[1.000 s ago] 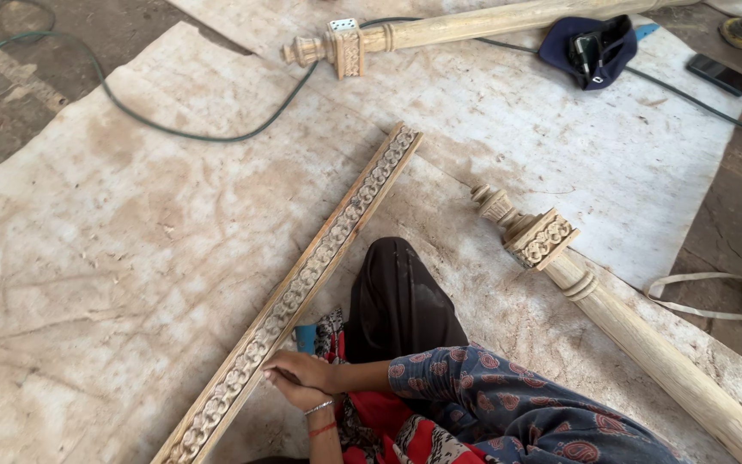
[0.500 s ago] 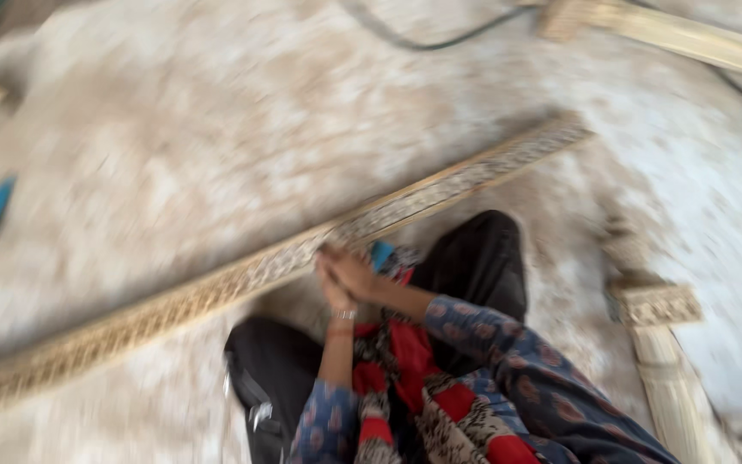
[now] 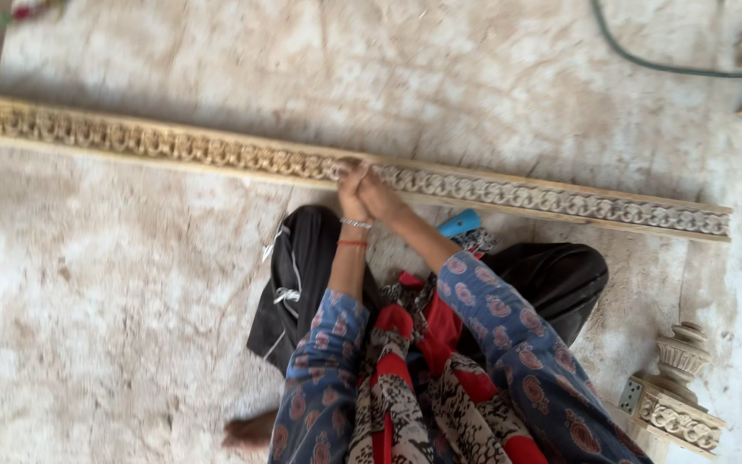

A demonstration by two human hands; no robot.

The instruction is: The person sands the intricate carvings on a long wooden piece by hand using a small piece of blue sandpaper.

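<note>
A long carved wooden strip (image 3: 508,193) is laid flat across a pale, dusty ground sheet (image 3: 130,326), running from the left edge to the far right, carved face up so the relief can be reached from above. Both hands are brought together on its near edge, about mid-length. The left hand (image 3: 351,191) and right hand (image 3: 377,192) are pressed side by side, fingers curled narrow over the carving; whether a small tool is gripped cannot be told (the fingers hide it). The strip is kept just in front of the crossed legs, presumably so the forearms can bear down without stretching. A blue object (image 3: 459,223) lies just beside the right forearm, partly hidden by cloth. A carved post end (image 3: 676,404) is seen at lower right, well apart from the hands, and a green cable (image 3: 663,64) crosses the upper right.

Against the picture half a second earlier, the strip is now seen nearly level rather than slanting, and the view is sharp rather than blurred; the hands have stayed joined on it.
</note>
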